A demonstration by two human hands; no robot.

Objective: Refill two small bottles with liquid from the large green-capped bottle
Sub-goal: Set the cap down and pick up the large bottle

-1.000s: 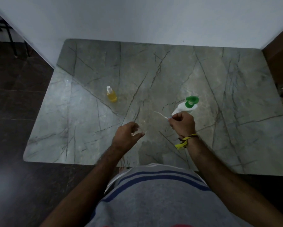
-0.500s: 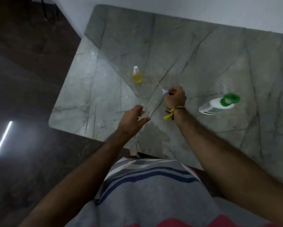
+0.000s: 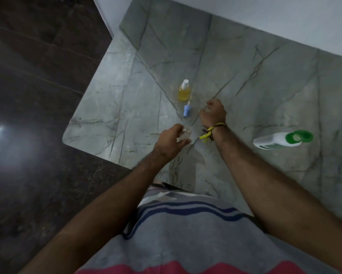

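Small clear bottle (image 3: 186,133), uncapped and apparently empty, sits in the grip of our left hand (image 3: 171,143), fingers curled round its body, held just above the near edge of the desk (image 3: 265,80). Half a second ago our right hand (image 3: 213,111) pinched the blue spray head with its dip tube; now that blue spray head (image 3: 186,110) lies on the desk just in front of the yellow-filled bottle (image 3: 184,91), and the right hand sits beside it with fingers curled into a loose fist, holding nothing that we can make out. We judge the pump has just been set down, so the neck of the clear bottle is open for pouring. The yellow-filled bottle stands upright with its white sprayer on; it looks done. Large green-capped bottle (image 3: 280,139) lies on its side well off to the right, cap pointing right, untouched by either hand. We read the task as roughly half through: one small bottle full, the second opened but not yet filled. Next move likely calls for the right hand to reach across for the large bottle, open its cap, and pour carefully into a narrow neck; spilling is the risk.
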